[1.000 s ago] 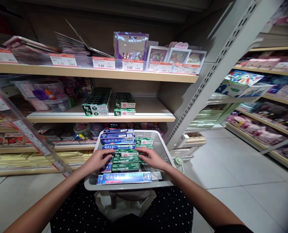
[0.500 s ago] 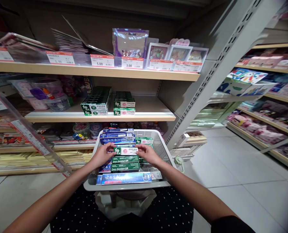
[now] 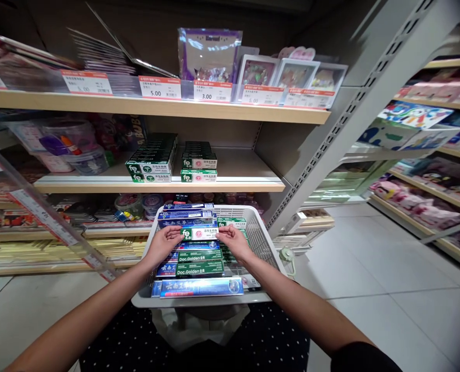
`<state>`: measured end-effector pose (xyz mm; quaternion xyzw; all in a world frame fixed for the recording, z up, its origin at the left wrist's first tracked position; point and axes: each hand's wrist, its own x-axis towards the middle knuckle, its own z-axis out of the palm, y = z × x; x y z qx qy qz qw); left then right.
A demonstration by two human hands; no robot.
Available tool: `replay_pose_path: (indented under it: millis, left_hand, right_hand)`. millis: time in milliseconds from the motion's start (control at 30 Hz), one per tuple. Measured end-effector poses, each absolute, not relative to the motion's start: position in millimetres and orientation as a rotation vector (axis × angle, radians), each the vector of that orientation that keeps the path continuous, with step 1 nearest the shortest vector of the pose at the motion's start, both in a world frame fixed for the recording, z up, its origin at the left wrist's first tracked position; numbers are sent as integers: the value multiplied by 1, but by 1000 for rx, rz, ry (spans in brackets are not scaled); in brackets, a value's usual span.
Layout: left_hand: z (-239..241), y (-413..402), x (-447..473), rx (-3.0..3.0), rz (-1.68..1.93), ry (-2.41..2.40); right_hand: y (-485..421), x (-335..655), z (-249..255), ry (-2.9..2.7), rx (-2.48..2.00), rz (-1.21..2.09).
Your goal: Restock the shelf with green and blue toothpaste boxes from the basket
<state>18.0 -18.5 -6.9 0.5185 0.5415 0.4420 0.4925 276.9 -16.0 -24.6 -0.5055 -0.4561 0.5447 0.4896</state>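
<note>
A green and white toothpaste box (image 3: 200, 234) is held level by its two ends above the basket. My left hand (image 3: 165, 243) pinches its left end, and the fingers of my right hand (image 3: 233, 242) close on the right end. Below lies a grey plastic basket (image 3: 261, 243) with perforated walls. In it are green boxes marked Doc.Golden (image 3: 200, 268), blue toothpaste boxes (image 3: 202, 287) and a few more green boxes at the right (image 3: 232, 223). The basket stands by my knees, its support mostly hidden.
On the middle shelf (image 3: 230, 187) stand two stacks of green and white boxes, a left stack (image 3: 150, 168) and a narrower right stack (image 3: 199, 163). Clear plastic tubs (image 3: 73, 142) sit left of them. Above, a shelf edge (image 3: 175, 107) carries price tags. A slotted metal post (image 3: 330, 134) rises at the right.
Both hands have raised the toothpaste box slightly, baring more of the blue box beneath. The view has tilted a little, so the upper shelf sits higher in the picture.
</note>
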Motion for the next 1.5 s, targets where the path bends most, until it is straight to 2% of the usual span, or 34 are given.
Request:
replay_pose_path:
  millis: [833, 1300, 1500]
  left_hand:
    - [4, -24, 20, 1145, 1027, 1289]
    - [-5, -22, 20, 1197, 1115, 1302]
    - [27, -8, 29, 1344, 1304, 1282]
  right_hand:
    - [-16, 277, -24, -1093, -1206, 1364]
    - [-20, 272, -19, -1224, -1213, 1256]
    - [-3, 272, 15, -1282, -1159, 1092]
